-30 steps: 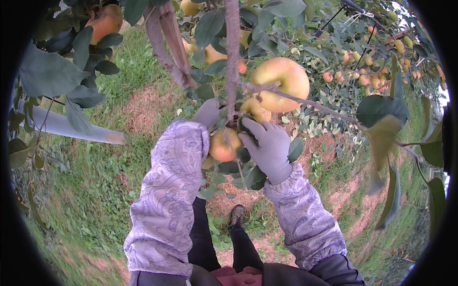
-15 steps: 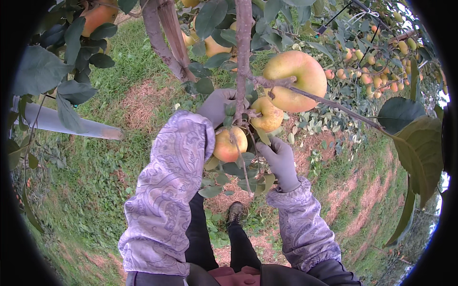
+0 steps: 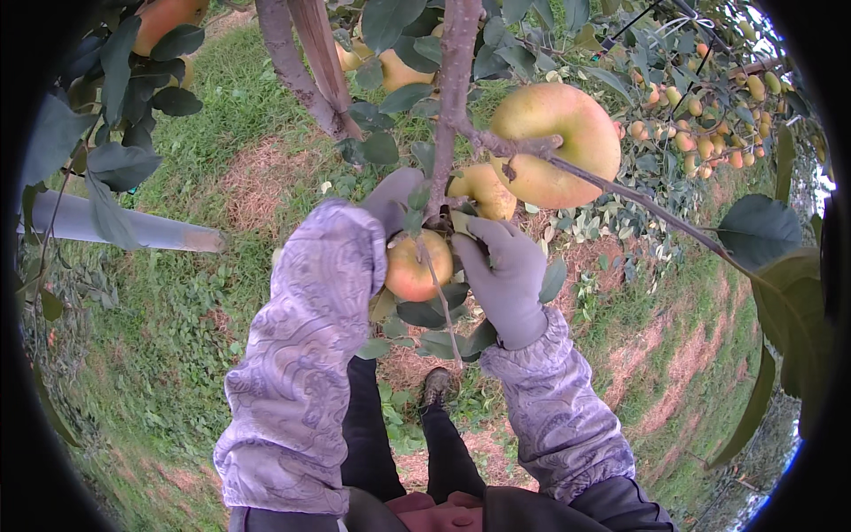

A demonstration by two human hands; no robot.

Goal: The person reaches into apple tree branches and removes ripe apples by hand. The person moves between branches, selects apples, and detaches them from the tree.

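My right hand [image 3: 507, 270], in a grey glove, is closed in a pinch at the branch, with a small yellow-green leaf [image 3: 460, 222] between thumb and forefinger. Just left of it hangs a yellow-red apple [image 3: 418, 266], and behind its fingertips a second, yellow apple [image 3: 484, 189]. My left hand [image 3: 393, 200], gloved alike, reaches up beside the upright branch [image 3: 454, 84]; its fingers are hidden behind the branch and leaves. A large pale yellow apple [image 3: 567, 142] hangs above right, close to the camera.
A thin side branch [image 3: 643, 208] runs right to big leaves [image 3: 789, 301]. On the left, a pale pole [image 3: 151, 229] juts in below leaves and an apple [image 3: 168, 22]. A forked trunk [image 3: 306, 75] stands at top. Grass [image 3: 177, 372] covers the ground.
My right hand has moved up and left, from beside the lower leaves to the stem between the two smaller apples. My left hand has stayed nearly in place.
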